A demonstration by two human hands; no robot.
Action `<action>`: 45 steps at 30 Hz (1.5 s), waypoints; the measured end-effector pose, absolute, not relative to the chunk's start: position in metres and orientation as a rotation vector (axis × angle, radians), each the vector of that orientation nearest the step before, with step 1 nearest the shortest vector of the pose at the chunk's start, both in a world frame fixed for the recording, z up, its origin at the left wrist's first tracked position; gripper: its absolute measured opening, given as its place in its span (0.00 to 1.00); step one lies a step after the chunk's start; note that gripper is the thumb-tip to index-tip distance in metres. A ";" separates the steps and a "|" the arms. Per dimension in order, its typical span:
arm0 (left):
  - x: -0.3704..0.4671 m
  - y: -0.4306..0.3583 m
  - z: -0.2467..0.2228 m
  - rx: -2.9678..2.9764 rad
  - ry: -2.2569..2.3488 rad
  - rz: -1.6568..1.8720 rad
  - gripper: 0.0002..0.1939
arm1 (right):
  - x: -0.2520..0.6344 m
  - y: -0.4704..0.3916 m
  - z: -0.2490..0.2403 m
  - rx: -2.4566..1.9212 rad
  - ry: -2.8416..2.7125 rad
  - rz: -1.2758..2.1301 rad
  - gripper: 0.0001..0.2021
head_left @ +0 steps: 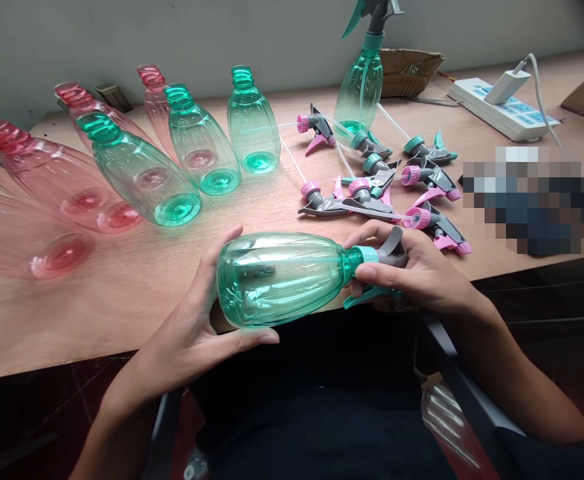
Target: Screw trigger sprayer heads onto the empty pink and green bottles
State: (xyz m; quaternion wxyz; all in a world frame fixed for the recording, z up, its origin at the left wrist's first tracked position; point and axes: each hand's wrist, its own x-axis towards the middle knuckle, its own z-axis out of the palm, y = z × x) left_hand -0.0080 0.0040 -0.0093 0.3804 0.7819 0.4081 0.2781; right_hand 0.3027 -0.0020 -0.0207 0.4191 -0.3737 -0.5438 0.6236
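Right fingers (pixel 382 275): teal collar (pixel 369 254) is being pinched.
Left fingers (pixel 252 339): spread, bottle (pixel 282 280) is being cradled.
Slip risk: being posed by smooth plastic.

This is looking like a small assembly workshop: a pale brown wooden surface (pixel 267 205) is running along a plain grey wall (pixel 282 33), tapered translucent green plastic bottles (pixel 253 127) and tapered translucent pink plastic bottles (pixel 55 170) are standing grouped, grey plastic trigger spray heads (pixel 365 190) are lying loose, and a white rectangular plastic power strip (pixel 521 119) is sitting nearby.
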 end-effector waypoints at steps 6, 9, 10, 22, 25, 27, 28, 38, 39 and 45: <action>-0.009 0.004 -0.010 2.025 1.069 0.721 0.58 | 0.300 -0.002 -0.018 -0.970 -1.367 1.518 0.12; -0.009 0.004 -0.009 2.020 1.085 0.723 0.60 | 0.301 -0.002 -0.018 -0.986 -1.378 1.503 0.12; -0.009 0.004 -0.009 2.022 1.082 0.720 0.60 | 0.301 -0.002 -0.018 -0.987 -1.381 1.506 0.12; -0.009 0.004 -0.010 1.986 0.987 0.680 0.61 | 0.299 -0.002 -0.017 -0.981 -1.368 1.536 0.13; -0.012 0.004 -0.010 1.938 0.946 0.683 0.55 | 0.299 -0.001 -0.017 -0.965 -1.371 1.538 0.12; -0.013 0.005 -0.010 1.916 0.940 0.686 0.52 | 0.299 -0.001 -0.017 -0.964 -1.377 1.536 0.12; -0.013 0.005 -0.010 1.923 0.944 0.686 0.52 | 0.299 -0.001 -0.017 -0.968 -1.379 1.533 0.12; -0.007 0.001 -0.009 1.879 0.971 0.738 0.55 | 0.301 -0.001 -0.020 -1.004 -1.389 1.522 0.14; -0.006 0.001 -0.008 1.886 0.971 0.731 0.55 | 0.302 -0.001 -0.020 -1.000 -1.388 1.526 0.14; -0.006 0.003 -0.008 1.966 0.983 0.726 0.56 | 0.302 -0.002 -0.020 -1.021 -1.388 1.521 0.13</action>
